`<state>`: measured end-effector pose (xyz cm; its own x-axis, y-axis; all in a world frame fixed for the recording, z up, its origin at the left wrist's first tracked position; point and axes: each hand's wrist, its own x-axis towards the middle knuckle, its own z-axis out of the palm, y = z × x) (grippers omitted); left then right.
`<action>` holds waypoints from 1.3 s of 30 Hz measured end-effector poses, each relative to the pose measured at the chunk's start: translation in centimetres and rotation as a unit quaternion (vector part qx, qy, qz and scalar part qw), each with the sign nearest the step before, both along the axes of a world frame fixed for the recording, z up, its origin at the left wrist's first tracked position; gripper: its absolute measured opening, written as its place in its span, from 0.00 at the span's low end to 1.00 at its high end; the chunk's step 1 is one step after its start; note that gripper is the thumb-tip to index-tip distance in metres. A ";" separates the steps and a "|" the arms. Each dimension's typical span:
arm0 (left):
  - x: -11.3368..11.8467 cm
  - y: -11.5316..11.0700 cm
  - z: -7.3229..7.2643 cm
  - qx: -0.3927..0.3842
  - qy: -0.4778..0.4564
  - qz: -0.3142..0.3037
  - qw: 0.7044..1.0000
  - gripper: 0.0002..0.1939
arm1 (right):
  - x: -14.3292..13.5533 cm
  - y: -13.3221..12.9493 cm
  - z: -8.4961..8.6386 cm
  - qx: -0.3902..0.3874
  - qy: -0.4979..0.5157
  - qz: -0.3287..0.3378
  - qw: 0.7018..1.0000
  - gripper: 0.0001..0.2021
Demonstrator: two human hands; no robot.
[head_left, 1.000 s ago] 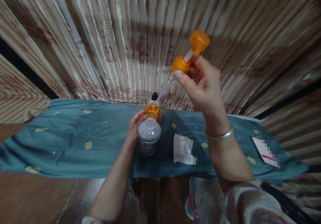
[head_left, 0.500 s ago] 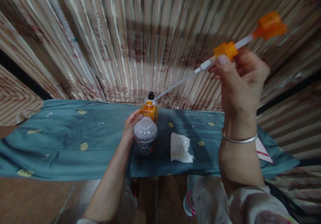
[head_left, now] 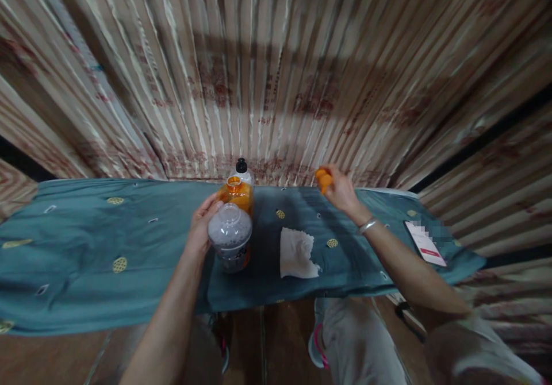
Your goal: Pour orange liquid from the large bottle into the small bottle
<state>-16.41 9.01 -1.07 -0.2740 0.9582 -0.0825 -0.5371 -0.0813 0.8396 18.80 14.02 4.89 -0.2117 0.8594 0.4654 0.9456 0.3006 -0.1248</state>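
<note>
My left hand [head_left: 203, 219] is closed round the left side of an orange see-through bottle [head_left: 242, 196], whose neck is uncovered. Just in front of it stands a clear bottle [head_left: 230, 230] with a bare neck and bubbly foam inside. Its body partly hides the orange one. Out over the right part of the cloth's far edge, my right hand [head_left: 340, 188], with a silver bangle at the wrist, grips an orange pump head [head_left: 323, 180]. The pump's white tube does not show now. A white bottle with a black cap [head_left: 241, 166] is behind the orange bottle.
A green-blue cloth [head_left: 164, 258] with yellow patterns covers the narrow table. A torn piece of white tissue [head_left: 297, 254] lies right of the clear bottle. Farther right rests a phone [head_left: 425, 244]. A pleated curtain [head_left: 241, 74] hangs behind the table.
My right hand has dropped from high on the right to near the far table edge with the pump. The pump's tube has gone from sight. My left hand keeps its hold.
</note>
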 end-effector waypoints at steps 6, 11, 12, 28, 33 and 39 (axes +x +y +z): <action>-0.5 -0.1 -0.1 -0.003 0.013 0.006 1.000 0.27 | 1.3 0.2 -5.0 -0.132 -0.197 0.061 0.970 0.10; -0.4 -0.1 -0.2 0.003 0.021 0.010 1.000 0.26 | 2.7 0.5 -7.0 -0.183 -0.291 0.071 0.937 0.10; -0.3 -0.1 -0.1 0.005 0.022 0.010 1.000 0.26 | 3.0 0.5 -7.3 -0.188 -0.303 0.072 0.932 0.11; -1.0 -1.8 -0.3 0.035 0.014 0.025 0.999 0.31 | 3.4 -1.2 -6.9 -0.179 -0.289 0.040 0.940 0.22; -1.5 -3.5 -1.7 0.087 0.029 0.017 0.996 0.34 | 0.4 -2.7 -6.3 -0.142 -0.193 0.041 0.970 0.25; -2.1 -5.5 -3.2 0.159 0.165 -0.026 0.973 0.47 | -8.4 -4.3 -8.7 -0.185 0.202 0.157 0.949 0.38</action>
<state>-18.51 3.49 -4.28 -0.1856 0.9341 0.3049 -0.2528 -0.3452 0.9038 10.40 9.69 -3.83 -0.3529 0.9040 0.2411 0.6693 0.4240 -0.6101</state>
